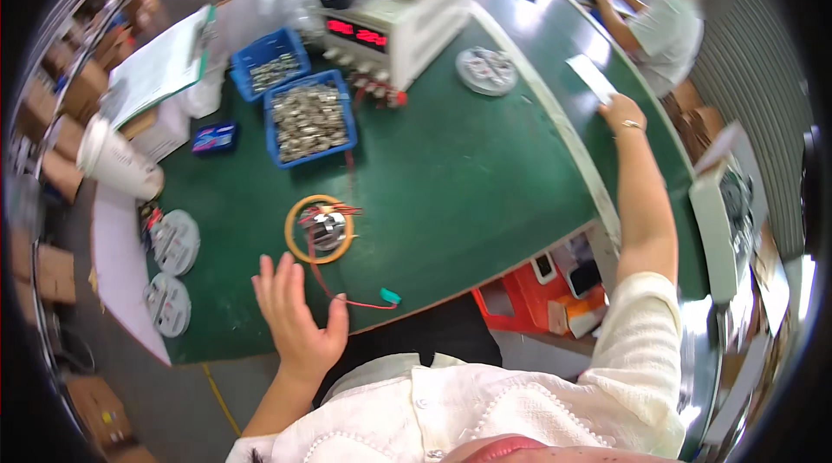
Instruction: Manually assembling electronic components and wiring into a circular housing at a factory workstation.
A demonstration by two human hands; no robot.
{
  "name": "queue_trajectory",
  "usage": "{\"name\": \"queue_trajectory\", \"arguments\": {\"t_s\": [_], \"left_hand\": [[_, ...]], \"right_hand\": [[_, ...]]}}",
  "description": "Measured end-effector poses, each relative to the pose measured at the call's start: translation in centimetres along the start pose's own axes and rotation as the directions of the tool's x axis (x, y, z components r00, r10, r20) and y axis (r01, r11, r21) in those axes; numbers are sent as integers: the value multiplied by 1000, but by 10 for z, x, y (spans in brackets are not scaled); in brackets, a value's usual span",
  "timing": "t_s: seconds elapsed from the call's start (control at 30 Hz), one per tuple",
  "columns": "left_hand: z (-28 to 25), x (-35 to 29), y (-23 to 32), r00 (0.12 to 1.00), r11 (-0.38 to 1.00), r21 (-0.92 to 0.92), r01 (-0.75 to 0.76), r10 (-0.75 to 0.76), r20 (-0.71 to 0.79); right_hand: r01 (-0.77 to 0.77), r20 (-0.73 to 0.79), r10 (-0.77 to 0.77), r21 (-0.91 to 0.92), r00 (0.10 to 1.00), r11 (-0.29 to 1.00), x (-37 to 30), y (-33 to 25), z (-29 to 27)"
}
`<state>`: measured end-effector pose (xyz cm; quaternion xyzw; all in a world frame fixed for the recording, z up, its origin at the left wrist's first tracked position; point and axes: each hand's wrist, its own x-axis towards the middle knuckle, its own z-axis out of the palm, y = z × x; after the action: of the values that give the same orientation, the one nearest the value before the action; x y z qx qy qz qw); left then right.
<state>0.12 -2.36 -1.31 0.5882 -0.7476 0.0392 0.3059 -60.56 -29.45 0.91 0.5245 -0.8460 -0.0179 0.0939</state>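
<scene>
My right hand point(621, 113), arm stretched far to the right, pinches one end of a flat white rectangular piece point(590, 77), card or paper by its look. My left hand point(299, 316) holds nothing; its fingers are spread over the near edge of the green table. Just beyond its fingertips lies an orange-yellow ring point(291, 242) around a shiny round metal part point(326, 231) with red wires on it. One thin red wire point(321, 279) runs from there past my left thumb to a small teal clip-like piece point(390, 296).
Two blue bins point(351, 135) of small metal parts stand beyond the ring, near a white instrument point(425, 29) with a red display. Clear round trays point(487, 71) lie right and left. A paper cup point(117, 159) stands left. A co-worker point(672, 29) sits far right.
</scene>
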Motion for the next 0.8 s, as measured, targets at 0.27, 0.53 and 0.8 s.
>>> {"name": "queue_trajectory", "arguments": {"t_s": [0.27,0.53,0.8], "left_hand": [[1,5,7,1000,996,-90,17,-17,0],[2,4,6,999,992,-121,-26,22,-34],[-6,4,3,986,983,-178,-55,25,-166]], "right_hand": [[149,202,-109,-192,973,970,30,-3,-30],[-87,-358,167,227,919,970,-7,10,-22],[534,-406,-384,777,829,333,-184,-109,-132]]}}
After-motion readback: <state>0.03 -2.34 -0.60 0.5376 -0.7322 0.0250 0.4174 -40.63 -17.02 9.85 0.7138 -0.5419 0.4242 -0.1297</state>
